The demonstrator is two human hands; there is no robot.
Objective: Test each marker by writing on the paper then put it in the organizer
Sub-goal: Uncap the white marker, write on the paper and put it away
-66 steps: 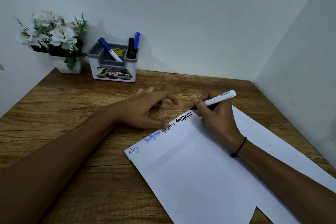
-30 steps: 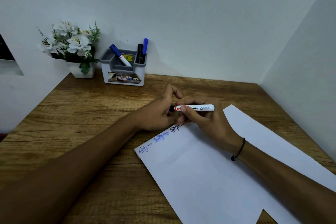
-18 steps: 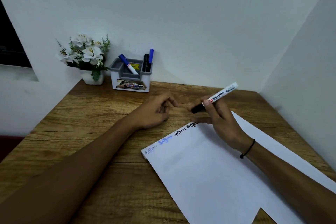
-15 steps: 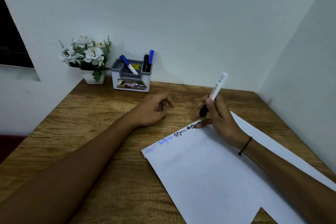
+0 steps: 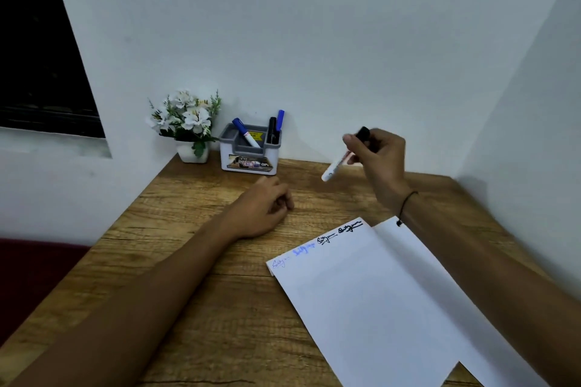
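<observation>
Above desk: right hand (image 5: 382, 155) grips marker (image 5: 338, 163); left hand (image 5: 262, 209) rests loose, empty.

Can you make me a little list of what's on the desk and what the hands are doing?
right hand: raised above the desk, holding the black-capped marker, cap end up
left hand: resting on the desk, fingers loosely curled, holding nothing
paper: lying on the desk, four scribbles along its top edge, two blue and two black
organizer: by the wall, three markers in it, two with blue caps and one black
flower pot: white flowers, left of the organizer
</observation>
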